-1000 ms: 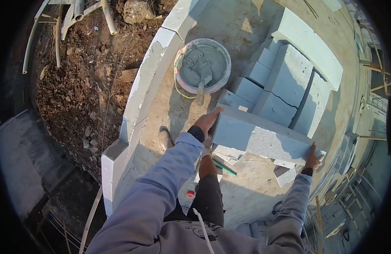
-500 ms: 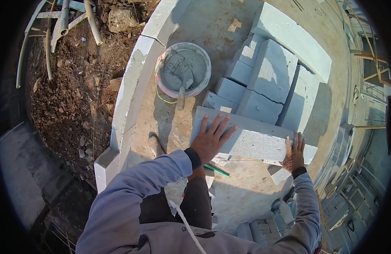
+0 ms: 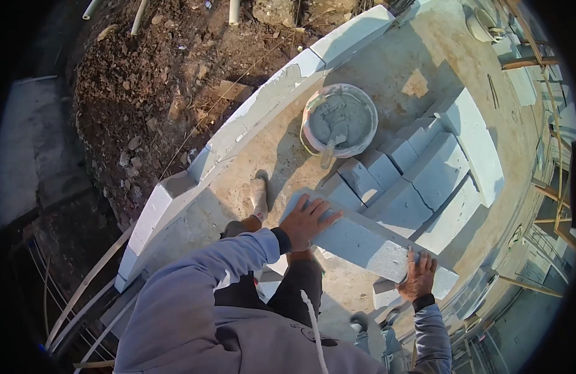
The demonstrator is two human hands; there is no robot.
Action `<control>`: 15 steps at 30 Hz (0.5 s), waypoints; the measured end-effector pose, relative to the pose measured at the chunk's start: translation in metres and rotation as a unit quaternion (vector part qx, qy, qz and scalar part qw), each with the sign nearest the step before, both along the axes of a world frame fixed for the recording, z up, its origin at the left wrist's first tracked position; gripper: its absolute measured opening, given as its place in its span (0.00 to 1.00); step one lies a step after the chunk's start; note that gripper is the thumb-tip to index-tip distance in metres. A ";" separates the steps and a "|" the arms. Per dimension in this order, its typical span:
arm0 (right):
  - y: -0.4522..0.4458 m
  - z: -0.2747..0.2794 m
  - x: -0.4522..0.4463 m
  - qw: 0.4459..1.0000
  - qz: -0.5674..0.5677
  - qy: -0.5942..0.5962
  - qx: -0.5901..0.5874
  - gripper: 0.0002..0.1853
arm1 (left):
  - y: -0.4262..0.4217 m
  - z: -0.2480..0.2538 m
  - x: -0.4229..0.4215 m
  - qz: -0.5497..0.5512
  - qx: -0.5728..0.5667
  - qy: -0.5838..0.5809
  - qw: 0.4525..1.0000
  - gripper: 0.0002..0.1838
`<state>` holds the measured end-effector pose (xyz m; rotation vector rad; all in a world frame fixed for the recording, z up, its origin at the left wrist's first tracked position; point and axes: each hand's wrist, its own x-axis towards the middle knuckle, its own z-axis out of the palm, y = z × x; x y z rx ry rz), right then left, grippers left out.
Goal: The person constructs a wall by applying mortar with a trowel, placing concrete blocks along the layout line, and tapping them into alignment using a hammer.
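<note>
Block [image 3: 366, 244] is sitting on the person's side of the bucket [image 3: 370, 134], its left end lying nearer the bucket than its right. Left hand [image 3: 305, 223] is lying open on that left end, fingers spreading apart over the top. Right hand [image 3: 417, 277] is pressing, loosely open, against the other end, fingers bending over the edge. Other blocks [image 3: 439, 163] are lying right of the bucket; a trowel [image 3: 327, 156] is leaning in it.
</note>
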<state>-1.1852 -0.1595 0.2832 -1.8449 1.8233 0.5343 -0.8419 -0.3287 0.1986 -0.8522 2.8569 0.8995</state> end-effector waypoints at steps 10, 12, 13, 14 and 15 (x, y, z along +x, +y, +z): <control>-0.179 0.032 0.139 0.961 0.250 -0.089 -0.077 0.47 | 0.021 0.054 0.182 0.257 0.016 -0.070 0.964 0.49; -0.222 0.029 0.173 0.947 0.299 -0.076 -0.094 0.46 | -0.003 0.073 0.210 0.318 0.070 -0.084 0.942 0.48; -0.241 0.027 0.191 0.941 0.315 -0.075 -0.103 0.46 | -0.005 0.071 0.223 0.350 0.075 -0.071 0.931 0.48; -0.262 0.027 0.209 0.933 0.335 -0.077 -0.105 0.46 | -0.009 0.068 0.236 0.373 0.076 -0.073 0.922 0.48; -0.282 0.026 0.228 0.927 0.352 -0.078 -0.105 0.46 | -0.013 0.064 0.249 0.393 0.078 -0.075 0.913 0.48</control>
